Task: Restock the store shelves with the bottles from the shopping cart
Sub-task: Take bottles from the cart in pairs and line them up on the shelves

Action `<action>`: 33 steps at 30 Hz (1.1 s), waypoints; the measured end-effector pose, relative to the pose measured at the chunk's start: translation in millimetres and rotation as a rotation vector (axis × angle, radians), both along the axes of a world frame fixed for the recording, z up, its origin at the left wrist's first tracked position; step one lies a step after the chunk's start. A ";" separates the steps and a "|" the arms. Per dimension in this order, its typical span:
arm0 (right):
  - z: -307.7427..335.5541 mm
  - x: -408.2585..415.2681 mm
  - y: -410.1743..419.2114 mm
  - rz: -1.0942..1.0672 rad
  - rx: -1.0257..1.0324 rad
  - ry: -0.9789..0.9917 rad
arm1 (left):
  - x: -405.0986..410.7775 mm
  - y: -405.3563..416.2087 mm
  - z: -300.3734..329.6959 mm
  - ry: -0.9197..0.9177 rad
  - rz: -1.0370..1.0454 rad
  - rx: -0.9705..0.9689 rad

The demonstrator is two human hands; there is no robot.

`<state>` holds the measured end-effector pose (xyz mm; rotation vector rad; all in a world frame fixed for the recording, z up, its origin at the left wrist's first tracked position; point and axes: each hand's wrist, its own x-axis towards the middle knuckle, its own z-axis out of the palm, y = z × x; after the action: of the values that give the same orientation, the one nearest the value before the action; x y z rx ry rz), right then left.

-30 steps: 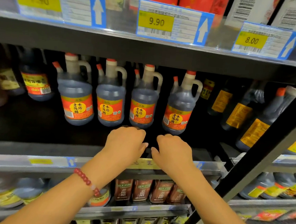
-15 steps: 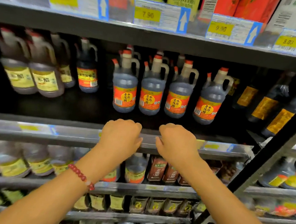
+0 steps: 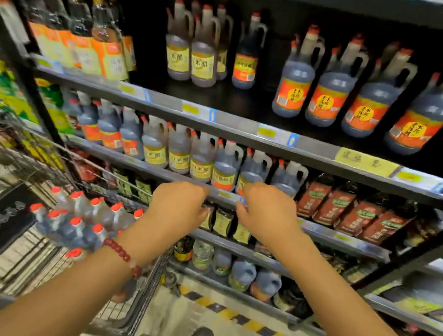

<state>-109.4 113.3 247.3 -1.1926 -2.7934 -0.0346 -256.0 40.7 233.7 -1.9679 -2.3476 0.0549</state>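
My left hand [image 3: 178,207] and my right hand [image 3: 267,213] hover side by side in front of the shelving, palms down, fingers loosely curled and holding nothing. A red bead bracelet [image 3: 122,256] is on my left wrist. To the lower left, the wire shopping cart [image 3: 146,290] holds several dark bottles with red caps [image 3: 82,222]. On the upper shelf [image 3: 235,125], to the right, dark jugs with orange labels [image 3: 330,97] stand in a row. An open gap lies left of them.
Jugs with yellow labels [image 3: 190,62] stand on the upper shelf, and more jugs [image 3: 202,160] fill the shelf below. Brown boxed bottles [image 3: 346,209] sit at the right. A black upright post [image 3: 409,261] crosses at right. A yellow-black stripe [image 3: 240,321] marks the floor.
The view has swung left and down, bringing the cart into sight. Both hands have come off the shelf edge and now hang lower, in front of the shelves beneath.
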 end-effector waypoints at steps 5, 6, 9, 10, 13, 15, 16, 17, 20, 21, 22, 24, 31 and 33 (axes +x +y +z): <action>-15.6 -43.8 -40.2 0.114 -0.026 -0.045 | -39.4 -60.9 -13.0 -0.019 0.157 -0.107; -18.2 -53.9 -46.9 0.134 -0.042 -0.052 | -48.8 -71.7 -15.7 -0.032 0.181 -0.121; -28.0 -86.1 -66.2 0.199 -0.118 -0.080 | -77.8 -101.4 -24.7 -0.120 0.278 -0.169; -32.6 -97.8 -71.8 0.215 -0.141 -0.090 | -87.9 -109.9 -29.6 -0.133 0.305 -0.169; -48.9 -137.3 -85.9 0.245 -0.184 -0.120 | -120.0 -133.9 -49.0 -0.131 0.363 -0.162; -63.4 -163.8 -93.8 0.243 -0.209 -0.155 | -144.9 -148.2 -66.4 -0.168 0.419 -0.192; -72.3 -177.5 -97.5 0.239 -0.223 -0.172 | -158.3 -155.1 -76.4 -0.194 0.440 -0.210; -81.7 -191.6 -100.9 0.240 -0.233 -0.185 | -171.3 -161.2 -85.0 -0.225 0.455 -0.224; -112.9 -236.2 -108.8 0.197 -0.323 -0.222 | -210.1 -175.4 -113.9 -0.321 0.463 -0.296; -123.9 -250.5 -112.4 0.175 -0.375 -0.252 | -220.9 -179.2 -126.7 -0.359 0.457 -0.321; -134.5 -264.0 -116.3 0.161 -0.424 -0.292 | -231.1 -182.3 -142.4 -0.387 0.446 -0.342; -155.1 -286.6 -124.0 0.147 -0.485 -0.354 | -246.8 -185.3 -171.4 -0.408 0.427 -0.394; -211.5 -313.6 -133.7 0.043 -0.643 -0.398 | -269.3 -170.7 -245.6 -0.583 0.407 -0.457; -225.8 -311.4 -132.0 -0.027 -0.686 -0.406 | -269.4 -166.4 -256.9 -0.686 0.380 -0.444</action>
<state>-420.8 -18.7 21.5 -1.4813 -3.2617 0.8317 -525.4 -125.7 -23.2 -1.8764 -3.3910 -0.1049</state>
